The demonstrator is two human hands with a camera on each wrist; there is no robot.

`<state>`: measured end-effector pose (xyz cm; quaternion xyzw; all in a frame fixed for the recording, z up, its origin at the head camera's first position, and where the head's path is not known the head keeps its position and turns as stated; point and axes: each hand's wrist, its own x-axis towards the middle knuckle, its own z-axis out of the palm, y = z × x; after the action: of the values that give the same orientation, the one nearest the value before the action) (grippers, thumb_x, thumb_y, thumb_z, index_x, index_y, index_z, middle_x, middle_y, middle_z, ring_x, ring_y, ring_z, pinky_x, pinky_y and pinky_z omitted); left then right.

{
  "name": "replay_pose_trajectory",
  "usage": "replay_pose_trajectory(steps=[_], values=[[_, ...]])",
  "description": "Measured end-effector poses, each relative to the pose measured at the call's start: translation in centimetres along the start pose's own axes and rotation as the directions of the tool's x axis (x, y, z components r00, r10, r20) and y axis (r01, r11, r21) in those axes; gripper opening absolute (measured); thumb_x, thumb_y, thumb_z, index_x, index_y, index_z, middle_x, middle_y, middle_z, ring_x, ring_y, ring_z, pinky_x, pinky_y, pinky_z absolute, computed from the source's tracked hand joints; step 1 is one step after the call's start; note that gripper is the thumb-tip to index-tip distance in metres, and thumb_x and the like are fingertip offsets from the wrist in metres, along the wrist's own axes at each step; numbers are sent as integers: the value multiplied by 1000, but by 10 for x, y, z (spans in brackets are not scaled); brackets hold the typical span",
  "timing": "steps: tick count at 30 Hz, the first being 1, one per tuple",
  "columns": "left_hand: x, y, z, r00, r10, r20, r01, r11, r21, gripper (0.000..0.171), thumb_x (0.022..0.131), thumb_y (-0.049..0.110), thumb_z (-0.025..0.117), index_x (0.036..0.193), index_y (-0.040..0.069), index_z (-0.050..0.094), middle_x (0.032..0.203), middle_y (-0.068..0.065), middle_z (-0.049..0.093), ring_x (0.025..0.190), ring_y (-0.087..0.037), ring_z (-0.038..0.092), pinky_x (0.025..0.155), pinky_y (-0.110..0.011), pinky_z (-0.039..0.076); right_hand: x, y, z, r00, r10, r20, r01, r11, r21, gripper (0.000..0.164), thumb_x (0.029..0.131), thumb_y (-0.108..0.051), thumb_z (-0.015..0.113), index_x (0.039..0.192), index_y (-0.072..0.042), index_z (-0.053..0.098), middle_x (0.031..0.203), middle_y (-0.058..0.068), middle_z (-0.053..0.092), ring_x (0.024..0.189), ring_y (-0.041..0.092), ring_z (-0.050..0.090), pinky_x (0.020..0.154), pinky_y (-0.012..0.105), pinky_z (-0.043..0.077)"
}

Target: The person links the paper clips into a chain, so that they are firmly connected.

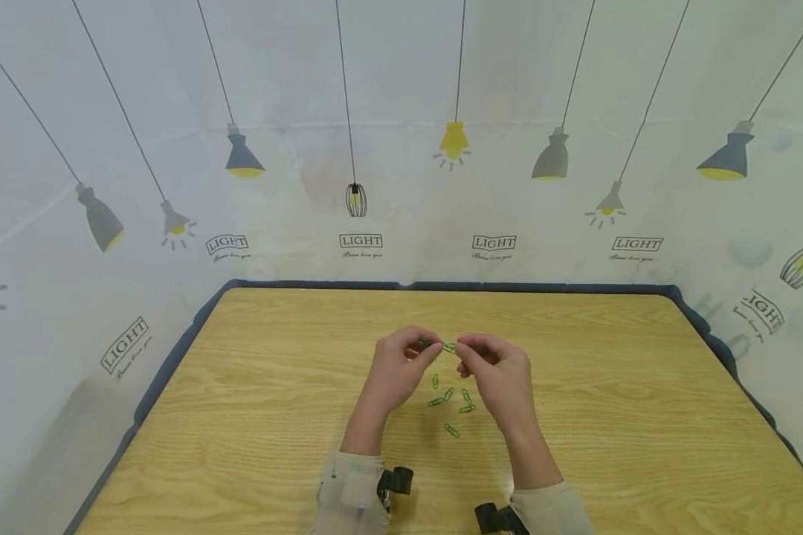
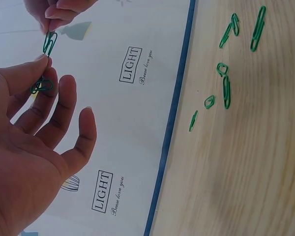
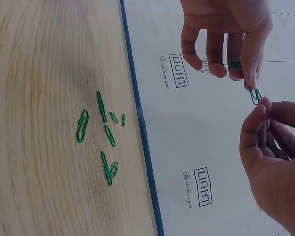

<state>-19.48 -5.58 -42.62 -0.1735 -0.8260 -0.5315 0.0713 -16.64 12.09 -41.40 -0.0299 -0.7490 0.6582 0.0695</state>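
My left hand [image 1: 400, 365] pinches a green paper clip between thumb and index finger. In the left wrist view another green paper clip [image 2: 42, 86] hangs below that pinch, against the fingers. My right hand [image 1: 504, 375] meets it from the other side, thumb and index finger pinching the end of a green paper clip [image 3: 255, 96]. That clip spans the small gap between both sets of fingertips, raised over the table. How the clips join is hidden under the fingertips. Several loose green paper clips [image 1: 451, 430] lie on the table below and between the wrists.
The wood-grain table [image 1: 254, 416] reaches out on both sides of the arms. A dark blue edge [image 1: 508, 287] runs along its back and sides. Behind it stands a white backdrop [image 1: 408, 163] printed with hanging lamps. Each sleeved wrist carries a black camera mount [image 1: 395, 481].
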Motion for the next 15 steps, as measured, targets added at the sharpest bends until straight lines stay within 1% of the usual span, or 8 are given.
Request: replay_pose_trajectory(steps=[15], values=[[0, 1, 0, 1000, 12, 1, -12, 1000, 5, 14, 105, 20, 69, 112, 11, 78, 110, -5, 78, 98, -18, 71, 91, -39, 60, 0, 1, -4, 1000, 23, 1, -23, 1000, -12, 18, 101, -19, 75, 111, -4, 78, 99, 8, 75, 79, 14, 70, 75, 25, 62]])
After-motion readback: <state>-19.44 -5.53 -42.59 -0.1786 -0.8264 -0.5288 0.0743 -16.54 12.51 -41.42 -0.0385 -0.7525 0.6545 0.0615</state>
